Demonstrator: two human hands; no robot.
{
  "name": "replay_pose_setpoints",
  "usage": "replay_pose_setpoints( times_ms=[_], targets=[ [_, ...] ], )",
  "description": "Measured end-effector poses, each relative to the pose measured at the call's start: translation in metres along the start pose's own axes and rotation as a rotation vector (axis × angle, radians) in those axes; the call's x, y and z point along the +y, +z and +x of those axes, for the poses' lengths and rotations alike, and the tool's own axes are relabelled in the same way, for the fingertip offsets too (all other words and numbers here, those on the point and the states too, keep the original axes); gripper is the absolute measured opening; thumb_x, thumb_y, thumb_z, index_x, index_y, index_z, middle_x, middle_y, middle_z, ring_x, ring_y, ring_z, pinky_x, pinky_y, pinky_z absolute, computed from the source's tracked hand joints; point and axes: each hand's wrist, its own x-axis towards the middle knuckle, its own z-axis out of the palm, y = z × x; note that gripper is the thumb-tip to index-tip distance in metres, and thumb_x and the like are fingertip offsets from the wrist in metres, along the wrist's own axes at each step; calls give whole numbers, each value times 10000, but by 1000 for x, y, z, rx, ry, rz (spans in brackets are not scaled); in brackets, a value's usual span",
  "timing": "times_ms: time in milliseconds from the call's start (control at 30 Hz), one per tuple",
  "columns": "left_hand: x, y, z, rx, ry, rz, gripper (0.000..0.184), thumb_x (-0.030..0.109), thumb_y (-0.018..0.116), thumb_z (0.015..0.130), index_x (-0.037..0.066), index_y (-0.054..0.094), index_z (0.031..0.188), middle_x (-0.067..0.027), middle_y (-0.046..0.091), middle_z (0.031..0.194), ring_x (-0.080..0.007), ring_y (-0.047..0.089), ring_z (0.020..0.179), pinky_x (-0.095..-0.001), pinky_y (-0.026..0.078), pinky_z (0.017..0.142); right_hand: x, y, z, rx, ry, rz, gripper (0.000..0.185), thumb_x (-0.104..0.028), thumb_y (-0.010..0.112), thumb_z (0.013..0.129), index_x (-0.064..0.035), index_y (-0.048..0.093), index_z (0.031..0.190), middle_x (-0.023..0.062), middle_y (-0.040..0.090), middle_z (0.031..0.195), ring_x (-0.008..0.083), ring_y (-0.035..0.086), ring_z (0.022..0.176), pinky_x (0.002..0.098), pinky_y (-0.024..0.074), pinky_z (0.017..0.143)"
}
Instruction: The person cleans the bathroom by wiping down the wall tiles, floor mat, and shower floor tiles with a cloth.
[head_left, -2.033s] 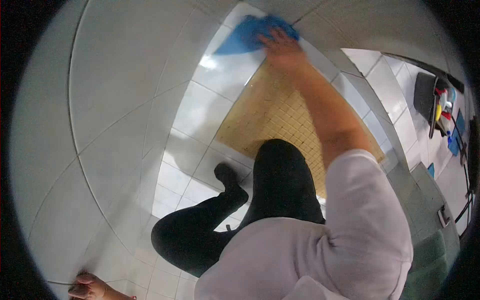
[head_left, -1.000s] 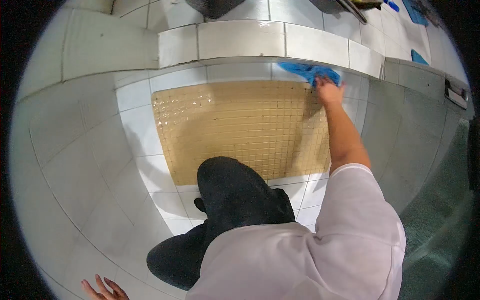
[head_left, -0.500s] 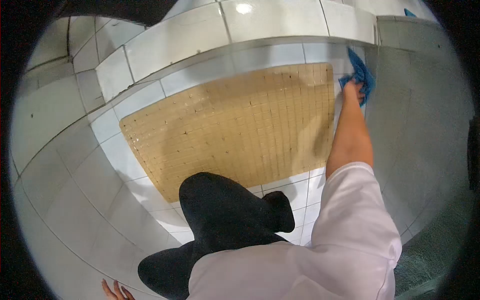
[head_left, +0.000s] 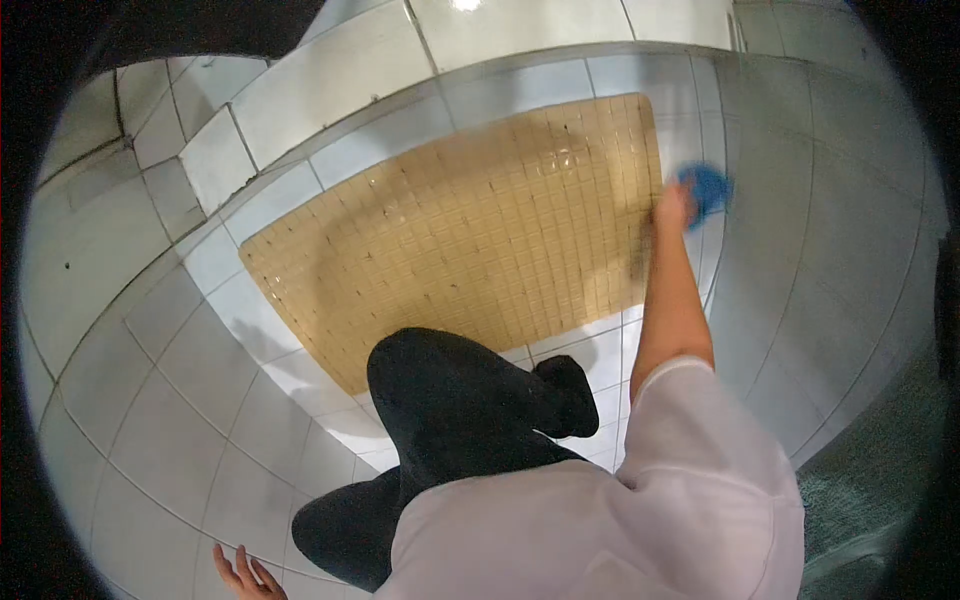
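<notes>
A bunched blue cloth (head_left: 706,193) is in my right hand (head_left: 676,204), low by the tiled floor strip between the mat and the right wall. Both hand and cloth are smeared by motion. The tan mat (head_left: 470,240), with a grid of small squares, lies just left of that hand. At the lower left edge, my left hand (head_left: 247,574) has its fingers spread and holds nothing that I can see. It is by the left tiled wall (head_left: 190,440); whether it touches the tiles I cannot tell.
A raised tiled ledge (head_left: 520,35) runs along the far side of the mat. My bent legs in black (head_left: 450,420) are over the mat's near edge. On the right stands a grey tiled wall (head_left: 800,230), with a dark green textured surface (head_left: 850,500) below it.
My right hand has moved back toward me with the blue cloth, which is now more tightly bunched. My left hand shows slightly more of itself. The whole view has shifted a little.
</notes>
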Motion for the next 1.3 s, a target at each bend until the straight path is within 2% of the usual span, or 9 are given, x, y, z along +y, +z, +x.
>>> replay_pose_setpoints(
  times_ms=[200, 367, 467, 600, 667, 800, 1100, 1200, 1300],
  targets=[
    [28, 7, 28, -14, -28, -93, 304, 1, 482, 808, 95, 489, 1097, -151, 311, 1316, -352, 300, 1211, -438, 310, 955, -51, -28, 14, 152, -384, 136, 443, -358, 405, 838, -184, 413, 1245, 233, 465, 1170, 349, 413, 1123, 422, 307, 949],
    [24, 19, 6, 98, -21, -143, 265, -26, 481, 798, 77, 516, 1040, -147, 325, 1305, -356, 308, 1206, -419, 344, 934, 21, -43, -41, -87, 507, 906, 388, -195, 410, 822, -189, 442, 1208, 180, 492, 1171, 277, 495, 1053, 346, 379, 888],
    [20, 37, -16, 73, -95, -206, 260, -25, 483, 794, 71, 519, 1034, -156, 340, 1296, -350, 333, 1193, -414, 349, 931, 33, -32, -104, 502, 187, 512, 417, -255, 432, 843, -143, 392, 1243, 174, 471, 1197, 330, 503, 1020, 384, 383, 877],
    [17, 49, -35, 117, -101, -292, 260, -14, 495, 790, 74, 523, 1033, -155, 341, 1296, -345, 346, 1185, -407, 353, 930, -73, -24, -123, 36, -432, 242, 462, -256, 482, 823, -60, 404, 1234, 241, 399, 1234, 390, 401, 1100, 413, 313, 930],
    [19, 53, -32, 172, -98, -327, 269, -17, 501, 784, 80, 524, 1035, -153, 339, 1298, -345, 348, 1182, -408, 354, 930, -134, 17, -157, 334, -436, 104, 406, -253, 502, 790, -17, 485, 1121, 240, 466, 1137, 397, 390, 1072, 476, 283, 908],
    [44, 39, 0, 215, -84, -319, 293, -38, 520, 761, 84, 530, 1027, -154, 329, 1304, -345, 357, 1172, -424, 354, 927, -235, 24, -319, -232, -1027, 221, 380, -213, 491, 737, -121, 516, 1105, 165, 510, 1132, 375, 423, 1094, 522, 273, 933],
    [36, 31, -11, 358, -111, -432, 273, -44, 544, 738, 70, 565, 985, -176, 318, 1305, -339, 376, 1159, -421, 359, 926, -214, -15, -146, 105, -830, -172, 562, -470, 545, 719, -247, 436, 1224, 129, 348, 1305, 362, 250, 1219, 589, 160, 961],
    [50, 44, -2, 369, -100, -500, 203, -22, 557, 737, 55, 590, 922, -179, 336, 1292, -342, 382, 1154, -408, 365, 919, -254, 11, -193, 85, -1162, -118, 475, -436, 513, 756, -208, 494, 1172, 150, 357, 1289, 374, 278, 1198, 604, 185, 939],
    [78, 50, 43, 437, -4, -633, 186, 0, 593, 692, 58, 612, 868, -179, 381, 1259, -349, 380, 1155, -418, 345, 929, -325, 18, -304, -488, -1281, -317, 340, -223, 501, 746, -153, 533, 1077, 99, 483, 1170, 285, 431, 1105, 452, 340, 888]
  ],
)
